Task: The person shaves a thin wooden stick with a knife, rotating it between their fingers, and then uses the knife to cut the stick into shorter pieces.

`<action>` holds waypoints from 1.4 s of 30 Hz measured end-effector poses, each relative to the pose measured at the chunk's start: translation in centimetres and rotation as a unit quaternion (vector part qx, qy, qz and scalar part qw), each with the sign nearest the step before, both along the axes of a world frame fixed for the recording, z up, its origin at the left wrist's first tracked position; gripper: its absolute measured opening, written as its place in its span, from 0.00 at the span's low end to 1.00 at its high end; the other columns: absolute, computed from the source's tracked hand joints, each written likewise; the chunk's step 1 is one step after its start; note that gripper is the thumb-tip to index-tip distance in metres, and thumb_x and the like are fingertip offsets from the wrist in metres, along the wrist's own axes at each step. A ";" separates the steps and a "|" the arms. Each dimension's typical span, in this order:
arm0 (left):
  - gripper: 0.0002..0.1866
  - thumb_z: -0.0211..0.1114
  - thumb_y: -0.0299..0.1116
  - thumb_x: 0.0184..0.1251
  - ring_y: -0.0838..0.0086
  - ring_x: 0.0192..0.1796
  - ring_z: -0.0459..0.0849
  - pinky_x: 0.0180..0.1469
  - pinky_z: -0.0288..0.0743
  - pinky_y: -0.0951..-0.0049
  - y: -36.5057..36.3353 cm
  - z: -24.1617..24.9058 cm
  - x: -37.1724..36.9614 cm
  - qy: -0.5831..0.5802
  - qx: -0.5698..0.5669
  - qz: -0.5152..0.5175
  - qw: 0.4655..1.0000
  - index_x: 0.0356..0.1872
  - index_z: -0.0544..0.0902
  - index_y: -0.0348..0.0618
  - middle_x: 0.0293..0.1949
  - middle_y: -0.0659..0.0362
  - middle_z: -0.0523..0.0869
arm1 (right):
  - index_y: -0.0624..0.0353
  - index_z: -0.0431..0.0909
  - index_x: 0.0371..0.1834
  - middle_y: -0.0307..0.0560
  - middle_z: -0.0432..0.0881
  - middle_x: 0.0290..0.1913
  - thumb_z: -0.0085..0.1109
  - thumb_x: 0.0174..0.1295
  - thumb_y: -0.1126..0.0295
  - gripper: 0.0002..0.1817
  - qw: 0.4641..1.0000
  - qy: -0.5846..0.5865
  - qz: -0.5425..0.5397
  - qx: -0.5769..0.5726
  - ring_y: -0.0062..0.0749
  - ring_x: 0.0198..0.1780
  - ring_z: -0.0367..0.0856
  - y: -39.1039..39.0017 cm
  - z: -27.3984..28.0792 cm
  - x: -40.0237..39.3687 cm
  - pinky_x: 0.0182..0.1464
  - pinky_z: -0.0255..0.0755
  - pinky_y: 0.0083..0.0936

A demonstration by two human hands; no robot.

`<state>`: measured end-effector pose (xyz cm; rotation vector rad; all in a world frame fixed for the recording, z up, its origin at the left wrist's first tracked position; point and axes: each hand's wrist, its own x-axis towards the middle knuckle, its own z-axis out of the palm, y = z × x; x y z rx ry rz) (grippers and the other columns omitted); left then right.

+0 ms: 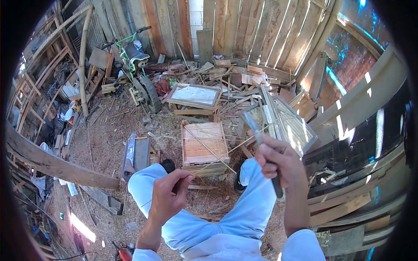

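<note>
My right hand (281,161) is wrapped around a knife (251,123), its blade pointing up and away and its dark handle end showing below the fist. My left hand (169,195) is closed in a pinch on a thin wooden strip (226,152), which slants up to the right toward the knife. The strip's far end overlaps the blade and right fingers in this view. Beneath the strip, between my feet, stands a wooden box (203,137) with slim sticks lying across its top.
A handsaw (129,152) leans by a grey panel (142,153) near my left knee. Ahead lie a framed white panel (193,95) and scrap wood (235,74). A green bike (135,56) stands back left. Framed panels (289,124) lean at right; shavings cover the floor.
</note>
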<state>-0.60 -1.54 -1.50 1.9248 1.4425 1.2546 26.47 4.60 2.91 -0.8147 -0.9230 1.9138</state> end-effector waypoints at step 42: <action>0.02 0.61 0.23 0.63 0.79 0.24 0.78 0.27 0.68 0.80 1.1 0.8 2.5 -0.031 -0.013 -0.001 0.999 0.34 0.80 0.34 0.23 0.58 0.82 | 0.62 0.67 0.64 0.39 0.75 0.27 0.50 0.69 0.71 0.20 0.999 -0.028 0.015 0.007 0.13 0.21 0.63 -1.7 -0.6 -3.0 0.19 0.56 0.11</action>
